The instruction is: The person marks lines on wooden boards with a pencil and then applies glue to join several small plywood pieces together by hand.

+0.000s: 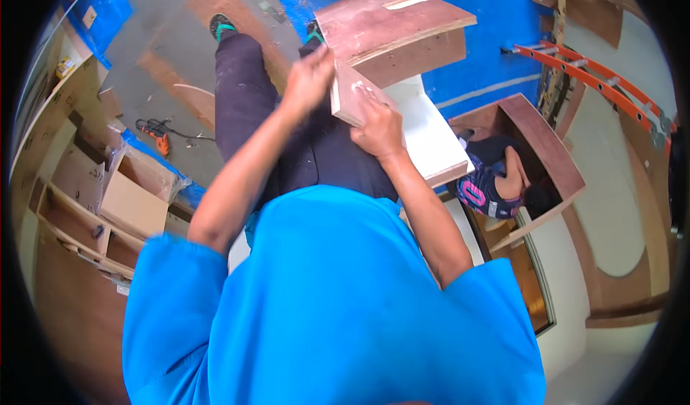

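A reddish plywood assembly [388,28] lies in front of my thighs, with a notch in its top board and a side panel below. My right hand [379,126] grips the near end of this assembly, its fingers curled over a pale-smeared face. At the left edge of the same end is my left hand [310,81], closed and blurred by motion. Whether it holds anything small is hidden. Under the assembly, a white-faced board [435,143] juts out to the right of my lap.
A person [496,182] crouches by an open plywood box [550,150] at the right. Behind them leans an orange ladder [604,81]. On the floor at left lies an orange corded power tool [162,143], near a cardboard box [136,200] and wooden shelving [86,229].
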A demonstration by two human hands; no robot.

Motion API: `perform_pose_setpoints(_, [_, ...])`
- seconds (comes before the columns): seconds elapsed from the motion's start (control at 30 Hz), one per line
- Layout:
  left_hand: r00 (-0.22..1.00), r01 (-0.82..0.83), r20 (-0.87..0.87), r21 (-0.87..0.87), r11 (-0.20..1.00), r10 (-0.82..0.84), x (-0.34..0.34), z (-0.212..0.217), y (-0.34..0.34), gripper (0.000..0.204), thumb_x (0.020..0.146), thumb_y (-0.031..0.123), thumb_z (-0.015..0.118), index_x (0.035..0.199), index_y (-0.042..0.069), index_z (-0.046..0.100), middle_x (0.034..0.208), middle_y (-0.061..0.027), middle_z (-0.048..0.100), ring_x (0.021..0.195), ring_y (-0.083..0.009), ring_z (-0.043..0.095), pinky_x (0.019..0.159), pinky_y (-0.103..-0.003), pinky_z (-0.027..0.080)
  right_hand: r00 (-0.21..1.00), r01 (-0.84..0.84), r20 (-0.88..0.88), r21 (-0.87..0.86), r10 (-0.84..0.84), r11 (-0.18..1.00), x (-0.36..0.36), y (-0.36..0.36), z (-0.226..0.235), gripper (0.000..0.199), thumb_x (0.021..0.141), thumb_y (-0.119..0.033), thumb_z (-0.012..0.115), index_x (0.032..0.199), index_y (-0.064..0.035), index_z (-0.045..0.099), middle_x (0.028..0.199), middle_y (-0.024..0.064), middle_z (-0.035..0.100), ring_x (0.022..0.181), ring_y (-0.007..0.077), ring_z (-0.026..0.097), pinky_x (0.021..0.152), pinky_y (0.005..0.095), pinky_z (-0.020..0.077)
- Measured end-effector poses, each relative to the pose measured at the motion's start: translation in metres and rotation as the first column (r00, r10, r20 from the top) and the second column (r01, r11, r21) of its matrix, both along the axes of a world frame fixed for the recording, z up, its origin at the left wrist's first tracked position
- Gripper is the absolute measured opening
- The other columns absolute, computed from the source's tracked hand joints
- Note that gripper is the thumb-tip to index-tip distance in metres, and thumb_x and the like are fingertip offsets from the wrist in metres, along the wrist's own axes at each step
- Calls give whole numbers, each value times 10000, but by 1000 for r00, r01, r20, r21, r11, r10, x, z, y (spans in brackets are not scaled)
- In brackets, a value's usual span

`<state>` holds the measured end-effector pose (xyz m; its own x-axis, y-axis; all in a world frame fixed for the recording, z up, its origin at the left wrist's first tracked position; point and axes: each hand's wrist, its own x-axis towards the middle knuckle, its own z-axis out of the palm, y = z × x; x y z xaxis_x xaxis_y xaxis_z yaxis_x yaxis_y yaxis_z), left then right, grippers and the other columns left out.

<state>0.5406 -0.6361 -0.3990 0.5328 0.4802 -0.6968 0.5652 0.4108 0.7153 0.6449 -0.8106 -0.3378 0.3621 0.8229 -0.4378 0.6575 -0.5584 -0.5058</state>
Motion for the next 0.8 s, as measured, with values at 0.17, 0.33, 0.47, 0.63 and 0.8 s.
perform_pose_setpoints(0.17, [996,36,-74,-88,995,-42,6,25,2,627,989,327,604,1533,21,538,810,4,618,644,-90,516,604,-280,457,1000,3,24,18,-3,1000,1,-3,-8,766,659,-109,696,1414,-24,601,1445,198,637,1300,371,642,1030,437,559])
perform_pose_setpoints(0.33, [994,93,63,-30,995,-91,-28,100,-18,644,1023,325,597,1549,-32,493,948,-41,689,788,-103,608,778,-300,527,999,38,16,1,-38,999,4,-3,-5,770,663,-111,701,1419,-18,594,1457,196,630,1306,369,639,1044,438,551])
perform_pose_setpoints(0.47, [996,-49,-87,-186,981,34,9,2,5,606,1016,355,616,1515,14,558,773,26,605,623,-59,490,553,-267,411,1000,-1,17,-16,1,1000,-7,-2,-3,775,665,-119,711,1423,-15,586,1451,194,634,1305,368,640,1044,437,553])
perform_pose_setpoints(0.63, [992,-10,-123,-149,989,-9,-3,15,-8,559,1011,319,577,1471,1,595,977,-124,700,850,-147,638,783,-320,516,1000,11,-11,2,-11,1000,7,1,-6,744,674,-118,706,1407,-26,613,1441,187,643,1300,365,644,1036,441,561])
perform_pose_setpoints(0.8, [987,162,-2,-19,987,-162,-21,94,-15,628,1010,304,624,1523,-41,511,1245,-174,740,1039,-182,686,945,-326,535,998,55,-4,-29,-55,998,2,-8,-2,735,676,-112,697,1403,-32,619,1430,190,650,1301,371,641,1028,442,564])
